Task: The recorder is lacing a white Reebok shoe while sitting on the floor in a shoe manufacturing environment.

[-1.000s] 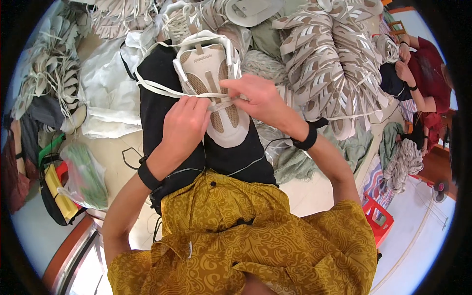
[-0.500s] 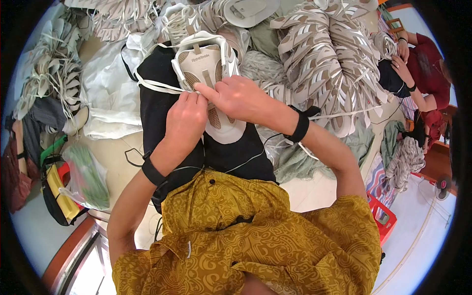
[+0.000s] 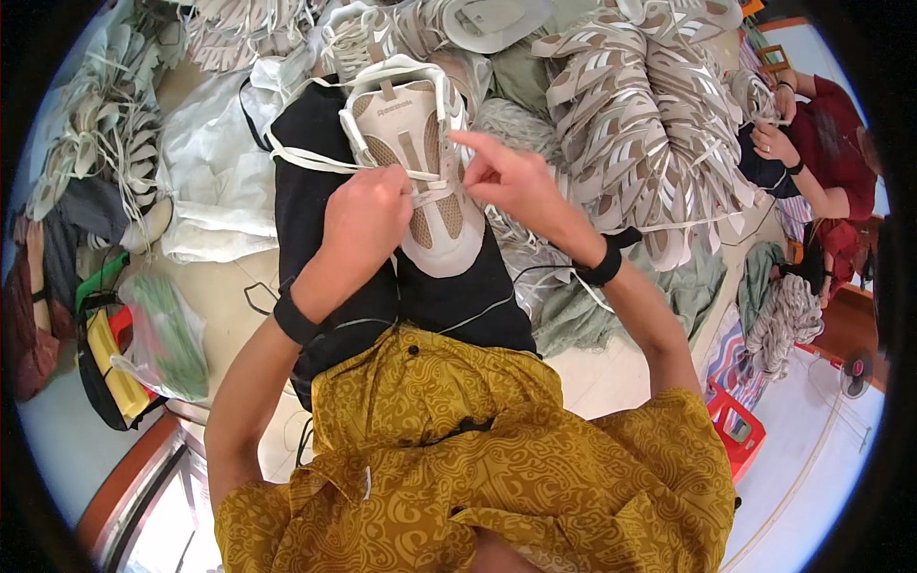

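Observation:
A beige and white shoe upper point(image 3: 444, 250) with tan mesh panels lies across my black-clad thighs, its toe end toward me. White shoelace point(image 3: 306, 158) crosses its throat, and a loose length loops out past its left edge. My left hand point(image 3: 368, 218) is closed at the left of the throat, pinching the shoelace where it crosses. At the right edge, my right hand point(image 3: 516, 181) has its index finger stretched toward the eyelet row and the other fingers curled; no lace shows in it. Whether that fingertip touches the upper is unclear.
Piles of similar shoe uppers point(image 3: 659, 124) lie ahead and to the right. White plastic sheeting point(image 3: 215, 162) spreads at the left, near a bag of green stalks point(image 3: 167, 339). A co-worker in dark red point(image 3: 831, 143) handles laces at far right. A red crate point(image 3: 735, 435) stands low right.
My right hand has moved right, away from my left hand, and its index finger has straightened. More of the crossing lace now shows. My left hand stays near the throat.

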Motion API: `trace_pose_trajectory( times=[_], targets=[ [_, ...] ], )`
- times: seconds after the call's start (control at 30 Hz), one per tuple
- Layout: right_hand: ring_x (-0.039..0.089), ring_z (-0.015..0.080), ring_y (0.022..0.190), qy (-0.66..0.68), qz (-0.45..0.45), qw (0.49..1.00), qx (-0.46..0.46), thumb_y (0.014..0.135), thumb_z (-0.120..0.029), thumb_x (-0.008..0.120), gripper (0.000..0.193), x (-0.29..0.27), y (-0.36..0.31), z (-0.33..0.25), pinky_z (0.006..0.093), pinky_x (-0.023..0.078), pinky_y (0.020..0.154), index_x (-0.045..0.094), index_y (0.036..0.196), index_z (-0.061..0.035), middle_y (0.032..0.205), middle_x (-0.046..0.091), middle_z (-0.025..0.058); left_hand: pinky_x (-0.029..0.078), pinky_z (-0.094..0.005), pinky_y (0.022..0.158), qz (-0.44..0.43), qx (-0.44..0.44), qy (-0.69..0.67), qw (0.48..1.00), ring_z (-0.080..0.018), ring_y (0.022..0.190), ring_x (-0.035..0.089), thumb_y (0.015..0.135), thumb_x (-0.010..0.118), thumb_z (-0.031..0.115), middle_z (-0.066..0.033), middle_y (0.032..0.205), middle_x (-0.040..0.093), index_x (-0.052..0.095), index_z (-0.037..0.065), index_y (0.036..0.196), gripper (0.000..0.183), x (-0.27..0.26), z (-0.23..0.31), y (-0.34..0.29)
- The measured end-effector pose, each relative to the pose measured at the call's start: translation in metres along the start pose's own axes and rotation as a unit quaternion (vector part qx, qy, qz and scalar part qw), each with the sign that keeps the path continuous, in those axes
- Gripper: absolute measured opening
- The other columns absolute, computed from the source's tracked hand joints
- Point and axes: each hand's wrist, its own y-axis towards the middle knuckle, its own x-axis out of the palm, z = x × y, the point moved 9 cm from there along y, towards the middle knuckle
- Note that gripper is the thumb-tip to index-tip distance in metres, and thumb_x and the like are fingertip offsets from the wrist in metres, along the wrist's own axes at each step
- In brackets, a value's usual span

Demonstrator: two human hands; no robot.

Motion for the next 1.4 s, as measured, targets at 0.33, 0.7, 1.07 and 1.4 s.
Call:
trace_pose_trajectory(
  times=[0.33, 0.7, 1.07, 1.4],
  targets=[
    [0.052, 0.0056, 0.068, 0.264, 0.022, 0.957, 0.12, 0.068, 0.007, 0.061, 0.056, 0.013, -0.014, 0.034, 0.0202, 0.045, 0.064, 0.048, 0.121, -0.005, 0.077, 0.058, 0.001, 0.047, -0.0309, 0.048, -0.011, 0.109, 0.151, 0.982, -0.022, 0.058, 0.06, 0.065, 0.059, 0.01, -0.0086, 0.063, 0.057, 0.053, 0.004, 0.076, 0.013, 0.012, 0.042, 0.014],
    [0.052, 0.0055, 0.069, 0.304, 0.028, 0.945, 0.117, 0.067, 0.009, 0.06, 0.057, 0.015, -0.019, 0.039, 0.0197, 0.044, 0.065, 0.047, 0.121, -0.005, 0.076, 0.057, 0.0, 0.046, -0.0317, 0.05, -0.086, 0.064, 0.098, 0.989, -0.026, 0.058, 0.06, 0.072, 0.057, 0.008, -0.0121, 0.062, 0.057, 0.052, 0.002, 0.074, 0.008, 0.004, 0.034, 0.027],
    [0.05, 0.0042, 0.065, 0.208, 0.017, 0.976, 0.065, 0.066, 0.007, 0.059, 0.054, 0.012, -0.008, 0.008, 0.0186, 0.042, 0.06, 0.051, 0.118, -0.0067, 0.072, 0.056, -0.0017, 0.047, -0.026, 0.058, -0.029, -0.097, -0.118, 0.988, -0.0146, 0.06, 0.058, 0.078, 0.057, 0.003, -0.0101, 0.071, 0.06, 0.057, 0.001, 0.089, 0.011, -0.008, -0.021, -0.016],
    [0.059, 0.021, 0.059, -0.224, 0.048, 0.952, -0.204, 0.062, -0.002, 0.058, 0.051, 0.037, 0.023, -0.076, 0.0317, 0.046, 0.05, 0.053, 0.111, -0.013, 0.064, 0.058, 0.0034, 0.047, -0.0287, 0.065, -0.021, -0.076, -0.16, 0.984, -0.0212, 0.072, 0.061, 0.079, 0.053, 0.001, -0.0132, 0.081, 0.061, 0.054, 0.0, 0.095, 0.016, -0.019, -0.039, -0.004]
  ],
)
